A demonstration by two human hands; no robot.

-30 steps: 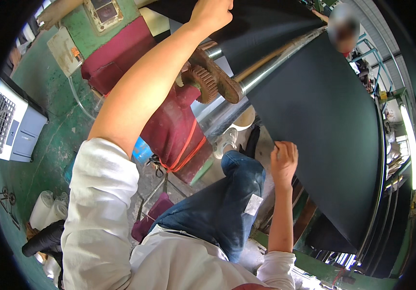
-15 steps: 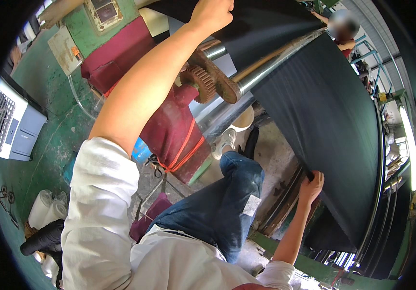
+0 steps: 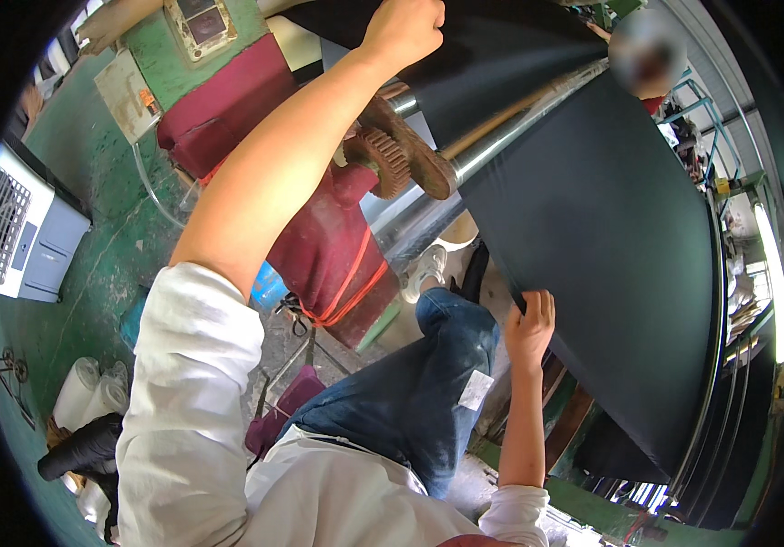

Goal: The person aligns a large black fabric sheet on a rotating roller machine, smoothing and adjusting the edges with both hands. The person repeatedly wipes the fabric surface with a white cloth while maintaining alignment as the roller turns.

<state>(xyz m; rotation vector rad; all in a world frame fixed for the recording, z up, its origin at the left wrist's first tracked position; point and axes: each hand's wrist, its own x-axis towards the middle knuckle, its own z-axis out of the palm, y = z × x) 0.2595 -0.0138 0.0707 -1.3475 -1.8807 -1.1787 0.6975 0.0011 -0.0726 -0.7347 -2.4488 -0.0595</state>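
Overhead, the left hand (image 3: 403, 27) is raised on a bare, outstretched arm and closed in a fist on the upper edge of the black sheet (image 3: 610, 264), where that sheet passes over the top of the machine. Lower down, the right hand (image 3: 530, 326) has its fingers curled over the sheet's near lower edge, a closed grip on the material, with the thumb seemingly tucked behind; the fisheye bend makes that hard to confirm. The black sheet itself hangs as a broad, smooth, dark panel across the right half of the view, stretching from the metal roller (image 3: 501, 137) down toward the floor.

Just left of the roller sits a rusty brown gear wheel (image 3: 390, 157), mounted on a dark red machine housing (image 3: 337, 246) that is bound with an orange cord (image 3: 342, 296). The person's knee in blue jeans (image 3: 428, 392) is bent beneath the right hand, close to the sheet. On the green floor (image 3: 91, 273) at far left stands a pale grey box with a vent grille (image 3: 23, 237), well apart from the hands, and some white rolls (image 3: 87, 397) lie near the lower left rim.
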